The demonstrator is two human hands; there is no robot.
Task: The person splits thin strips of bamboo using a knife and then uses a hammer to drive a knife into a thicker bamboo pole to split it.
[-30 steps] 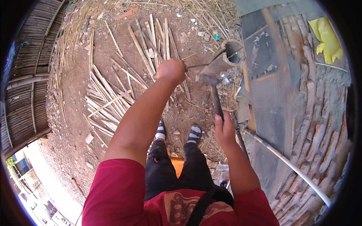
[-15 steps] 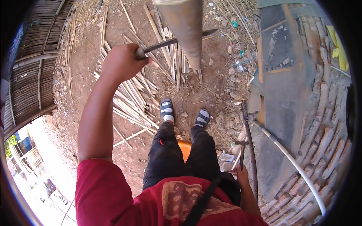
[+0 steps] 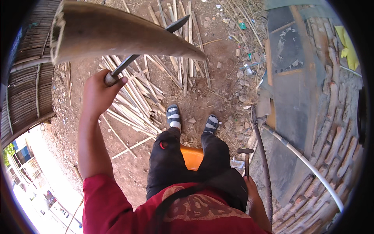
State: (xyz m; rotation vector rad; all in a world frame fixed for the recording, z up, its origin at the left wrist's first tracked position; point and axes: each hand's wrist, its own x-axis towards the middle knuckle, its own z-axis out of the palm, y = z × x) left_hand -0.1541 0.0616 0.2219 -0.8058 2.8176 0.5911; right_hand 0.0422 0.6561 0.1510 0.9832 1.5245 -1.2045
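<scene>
My left hand is closed round the handle of a long dark-bladed machete, raised at the left. The blade slants up to the right, passing behind a thick brown bamboo piece; whether the two touch I cannot tell. This bamboo leans to the left, its broad cut end at upper left and its narrower-looking end near the ground ahead of my feet. Low at my right side, my right hand is wrapped round the handle of a hammer, head up.
Split bamboo strips lie piled on the dirt ahead and to the left. Something orange shows between my legs. Along the right are a dark board, a pale pole and a brick wall. A woven bamboo panel stands left.
The bamboo has tipped from upright over to the left. My left hand with the machete has moved lower and left, its blade now steeper. The hammer stays low at my right side.
</scene>
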